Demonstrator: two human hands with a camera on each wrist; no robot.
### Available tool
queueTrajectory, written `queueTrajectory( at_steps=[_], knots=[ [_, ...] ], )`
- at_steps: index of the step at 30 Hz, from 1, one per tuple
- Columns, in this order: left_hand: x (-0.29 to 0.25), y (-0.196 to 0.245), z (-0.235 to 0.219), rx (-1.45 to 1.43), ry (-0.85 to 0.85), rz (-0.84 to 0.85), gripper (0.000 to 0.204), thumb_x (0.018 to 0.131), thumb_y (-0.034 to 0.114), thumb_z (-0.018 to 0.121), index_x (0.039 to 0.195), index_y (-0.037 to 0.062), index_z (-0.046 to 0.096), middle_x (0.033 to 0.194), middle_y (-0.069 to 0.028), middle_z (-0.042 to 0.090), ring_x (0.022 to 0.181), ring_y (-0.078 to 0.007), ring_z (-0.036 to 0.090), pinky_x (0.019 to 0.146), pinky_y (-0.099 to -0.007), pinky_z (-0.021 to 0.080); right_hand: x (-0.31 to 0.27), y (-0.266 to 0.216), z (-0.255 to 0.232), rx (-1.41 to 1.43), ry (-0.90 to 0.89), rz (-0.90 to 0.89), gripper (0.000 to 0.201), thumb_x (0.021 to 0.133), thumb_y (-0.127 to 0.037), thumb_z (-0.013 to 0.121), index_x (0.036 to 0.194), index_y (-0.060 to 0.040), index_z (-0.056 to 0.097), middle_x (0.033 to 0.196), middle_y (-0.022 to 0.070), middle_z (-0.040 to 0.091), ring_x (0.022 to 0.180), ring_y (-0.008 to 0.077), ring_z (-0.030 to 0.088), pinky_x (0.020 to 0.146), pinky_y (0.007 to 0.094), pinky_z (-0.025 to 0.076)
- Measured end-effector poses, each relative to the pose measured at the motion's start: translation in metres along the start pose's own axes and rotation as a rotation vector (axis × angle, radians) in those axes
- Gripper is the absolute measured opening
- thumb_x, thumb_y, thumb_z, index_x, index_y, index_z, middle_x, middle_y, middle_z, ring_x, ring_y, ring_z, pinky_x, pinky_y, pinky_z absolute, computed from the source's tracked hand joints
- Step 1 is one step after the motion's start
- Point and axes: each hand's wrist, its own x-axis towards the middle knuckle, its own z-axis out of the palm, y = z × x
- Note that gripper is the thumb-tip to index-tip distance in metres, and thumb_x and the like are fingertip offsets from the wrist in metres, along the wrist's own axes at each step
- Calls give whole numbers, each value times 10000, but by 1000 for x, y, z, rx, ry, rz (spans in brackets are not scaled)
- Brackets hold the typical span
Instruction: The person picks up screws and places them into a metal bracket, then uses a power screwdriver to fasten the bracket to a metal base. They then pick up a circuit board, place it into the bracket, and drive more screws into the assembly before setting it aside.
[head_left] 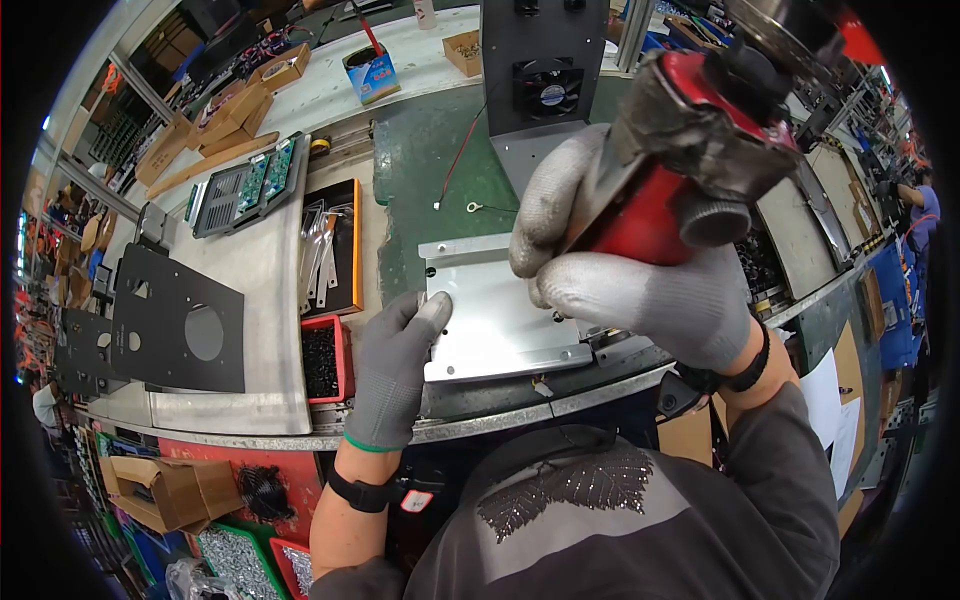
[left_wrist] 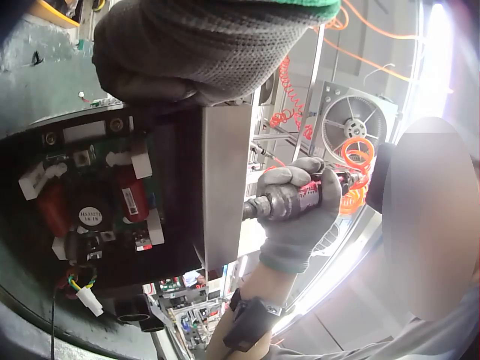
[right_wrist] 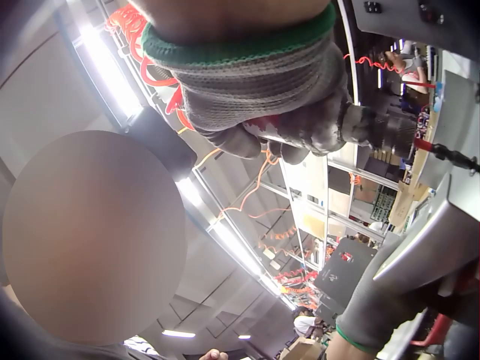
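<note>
My gloved left hand (head_left: 390, 365) grips the left edge of a silvery bent metal plate (head_left: 505, 315), thumb on its top face. In the left wrist view a circuit board (left_wrist: 101, 184) with red parts shows beside the plate, with a white plug (left_wrist: 90, 301) on short wires. My gloved right hand (head_left: 660, 300) holds a red air screwdriver (head_left: 640, 215), its body worn and partly taped, raised above the plate's right side. An orange coiled hose (left_wrist: 358, 154) meets its rear end in the left wrist view. The driver's tip is hidden in the head view.
A dark panel with a fan (head_left: 550, 92) stands behind the plate. To the left are an orange-edged tray of metal strips (head_left: 322, 260), a red bin of black screws (head_left: 322, 362) and a black panel with holes (head_left: 180, 320). A loose ring-terminal wire (head_left: 475, 207) lies on the green mat.
</note>
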Motion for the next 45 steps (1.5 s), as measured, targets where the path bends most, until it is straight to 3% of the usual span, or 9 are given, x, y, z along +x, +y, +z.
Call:
queueTrajectory(
  at_steps=[5,18,21,24,27,28,32,37,45],
  knots=[
    [-3,4,3,-3,4,36,294,935,279,621,990,-4,682,730,48,505,671,-42,400,600,-226,324,1,-7,-1,-114,-46,177,253,739,-5,697,963,-22,581,834,93,638,742,148,630,638,273,515],
    [-3,6,3,4,-3,31,327,916,295,644,966,-25,688,725,42,516,693,-48,424,623,-225,336,2,-3,-7,145,-150,107,349,712,-139,755,973,-35,547,853,104,626,713,146,627,616,272,536],
    [-3,8,-2,37,-17,36,345,924,321,639,969,-17,693,714,35,517,658,-45,450,588,-215,361,1,-16,-12,182,-221,-93,314,758,-123,698,1009,-62,519,860,76,594,690,170,625,623,348,551],
    [-9,7,-15,140,-1,23,437,973,387,573,1109,-18,664,735,12,590,582,-39,514,500,-194,388,24,-15,-32,228,-618,-413,325,809,-165,686,1024,-121,447,879,21,523,658,183,603,653,401,539],
    [-7,6,-31,210,77,94,384,992,358,546,1154,29,660,773,5,613,583,-45,522,511,-200,421,13,-22,-29,168,-511,-372,327,809,-198,707,939,-142,412,846,6,507,614,160,580,661,370,521],
    [-7,6,-43,194,130,146,348,987,323,560,1175,48,662,815,-4,635,588,-42,502,522,-205,428,-2,-31,-25,116,-341,-149,322,784,-221,704,951,-122,447,839,16,514,571,154,557,669,367,503],
    [20,-49,-81,431,243,204,289,942,244,629,1145,47,686,894,-25,680,665,-84,558,630,-235,482,-12,-17,-8,65,-106,-179,335,715,-219,670,968,-95,489,838,58,533,561,157,548,670,374,489],
    [36,-81,-58,1003,401,417,364,814,246,748,1147,108,697,981,-85,686,874,-242,655,769,-346,517,-15,-13,-1,171,-98,-151,320,717,-184,675,966,-93,495,823,60,534,578,159,551,641,363,476],
    [40,-84,-49,945,440,604,135,892,163,660,1005,92,673,953,-114,674,869,-326,646,776,-384,511,-20,-14,2,219,-135,-270,291,749,-147,697,943,-96,486,830,51,534,581,168,572,613,373,476]
  ],
)
